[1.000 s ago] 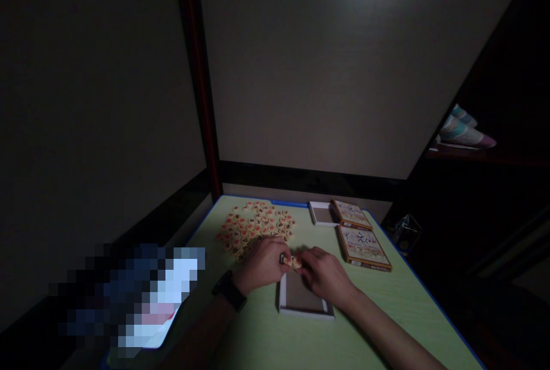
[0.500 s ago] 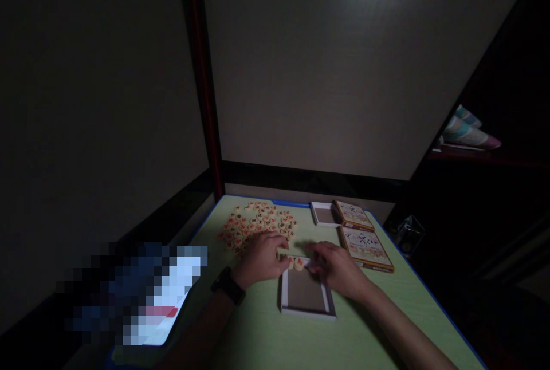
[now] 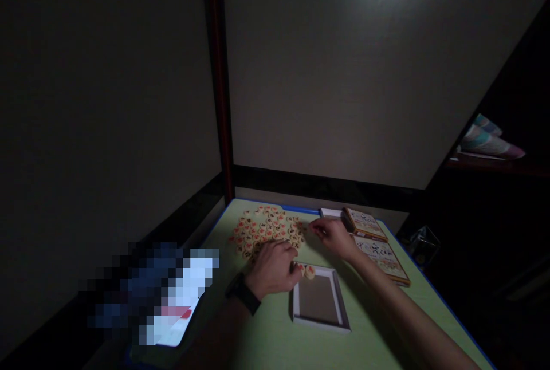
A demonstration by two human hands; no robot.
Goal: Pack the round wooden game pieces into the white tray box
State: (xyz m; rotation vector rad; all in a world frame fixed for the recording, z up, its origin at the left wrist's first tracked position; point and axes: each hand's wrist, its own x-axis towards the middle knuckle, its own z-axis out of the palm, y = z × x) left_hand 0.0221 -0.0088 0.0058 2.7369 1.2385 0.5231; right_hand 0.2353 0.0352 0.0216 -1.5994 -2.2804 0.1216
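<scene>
Many round Chinese chess pieces (image 3: 270, 227), marked in red or black, lie in a loose group on the table. My left hand (image 3: 275, 267) arches over the near edge of this group, fingers bent and apart, its thumb at the far left corner of a shallow white-edged box tray (image 3: 320, 295). Two red-marked pieces (image 3: 310, 271) lie side by side along the tray's far end, the left one partly behind my thumb. My right hand (image 3: 333, 236) is beside the group's right edge, fingers bent with a small gap at the tips. I see nothing between them.
Two printed box lids (image 3: 382, 258) lie at the right side of the green table (image 3: 258, 338), near a second white tray (image 3: 333, 212). At the left edge a lit screen (image 3: 184, 301) is partly blurred out. Walls stand behind and left.
My right hand has moved from the tray's far right corner up to the edge of the pieces. My left hand stays at the tray's corner. The whole view has shifted slightly.
</scene>
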